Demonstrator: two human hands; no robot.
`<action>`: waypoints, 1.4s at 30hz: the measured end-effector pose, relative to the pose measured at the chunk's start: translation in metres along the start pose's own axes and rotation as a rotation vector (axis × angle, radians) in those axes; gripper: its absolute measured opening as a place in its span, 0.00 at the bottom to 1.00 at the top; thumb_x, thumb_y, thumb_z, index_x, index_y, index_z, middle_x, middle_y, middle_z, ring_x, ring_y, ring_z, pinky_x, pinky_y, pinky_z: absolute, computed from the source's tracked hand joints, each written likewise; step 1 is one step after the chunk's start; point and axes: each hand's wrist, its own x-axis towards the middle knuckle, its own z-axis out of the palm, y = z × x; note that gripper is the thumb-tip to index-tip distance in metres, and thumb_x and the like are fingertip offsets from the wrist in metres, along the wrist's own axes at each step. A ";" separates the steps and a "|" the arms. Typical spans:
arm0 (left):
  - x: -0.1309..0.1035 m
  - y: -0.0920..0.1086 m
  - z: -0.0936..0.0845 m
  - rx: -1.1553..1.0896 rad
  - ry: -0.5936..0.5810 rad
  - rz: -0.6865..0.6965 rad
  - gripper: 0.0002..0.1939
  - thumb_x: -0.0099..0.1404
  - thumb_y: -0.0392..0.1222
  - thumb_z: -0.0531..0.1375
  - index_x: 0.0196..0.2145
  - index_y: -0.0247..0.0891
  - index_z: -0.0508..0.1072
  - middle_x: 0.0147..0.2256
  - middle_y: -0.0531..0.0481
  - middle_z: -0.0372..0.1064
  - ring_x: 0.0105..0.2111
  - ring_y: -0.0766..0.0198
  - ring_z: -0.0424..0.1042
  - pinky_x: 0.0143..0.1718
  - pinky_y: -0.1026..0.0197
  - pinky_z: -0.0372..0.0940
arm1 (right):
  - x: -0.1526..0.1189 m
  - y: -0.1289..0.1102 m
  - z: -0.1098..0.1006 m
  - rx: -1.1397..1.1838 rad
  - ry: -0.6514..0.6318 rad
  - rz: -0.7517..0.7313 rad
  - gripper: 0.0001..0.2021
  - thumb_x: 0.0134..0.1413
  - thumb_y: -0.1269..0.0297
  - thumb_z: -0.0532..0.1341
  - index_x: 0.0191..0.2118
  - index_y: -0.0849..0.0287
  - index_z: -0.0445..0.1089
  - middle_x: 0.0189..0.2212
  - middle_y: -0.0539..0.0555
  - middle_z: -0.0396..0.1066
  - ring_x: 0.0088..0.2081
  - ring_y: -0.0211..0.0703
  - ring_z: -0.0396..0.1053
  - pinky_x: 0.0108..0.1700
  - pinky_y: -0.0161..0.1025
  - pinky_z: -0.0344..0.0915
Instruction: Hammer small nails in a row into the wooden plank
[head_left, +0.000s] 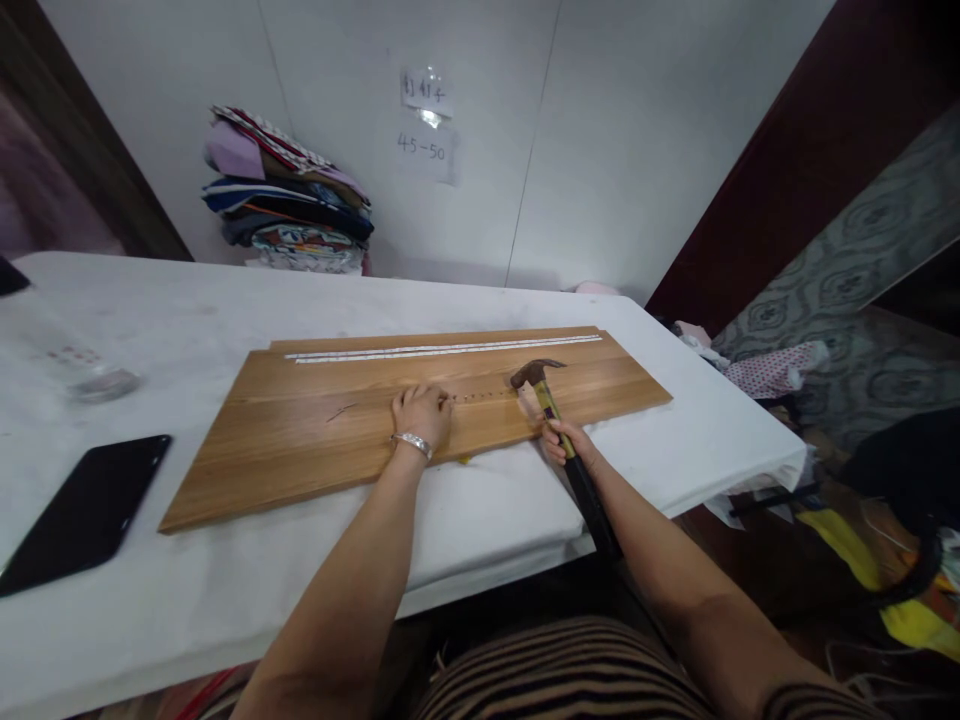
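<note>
A wood-grain board (300,440) lies flat across the white-covered table. My right hand (566,440) is wrapped around the handle of a claw hammer (541,385), its rusty head held over the board near the right end of a short row of nails (481,395). The nails stand in a line along the middle of the board. At the left end of that row, my left hand (422,413) rests on the board with thumb and fingertips pinched together. What the pinch holds is too small to make out. Several loose dark nails (341,411) lie left of this hand.
Two white strips (442,349) run along the board's far side. A black tablet or phone (86,510) and a clear plastic container (101,380) are on the left. Folded cloth (292,200) is stacked against the wall, under paper signs (425,150). Patterned fabric (776,370) lies beyond the table's right end.
</note>
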 end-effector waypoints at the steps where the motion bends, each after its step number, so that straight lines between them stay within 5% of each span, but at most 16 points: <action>1: 0.000 0.000 0.000 -0.002 0.001 -0.001 0.14 0.69 0.44 0.54 0.43 0.43 0.80 0.53 0.43 0.75 0.58 0.50 0.67 0.63 0.47 0.53 | 0.000 0.000 0.000 0.003 -0.003 0.000 0.22 0.47 0.52 0.69 0.44 0.56 0.64 0.18 0.37 0.59 0.12 0.30 0.50 0.11 0.30 0.48; 42: 0.003 -0.001 -0.001 0.020 0.014 -0.036 0.17 0.68 0.41 0.52 0.44 0.44 0.80 0.52 0.44 0.76 0.57 0.50 0.68 0.61 0.47 0.56 | 0.001 0.006 0.003 -0.013 -0.014 -0.050 0.21 0.49 0.53 0.68 0.44 0.56 0.63 0.18 0.38 0.60 0.12 0.31 0.52 0.10 0.31 0.51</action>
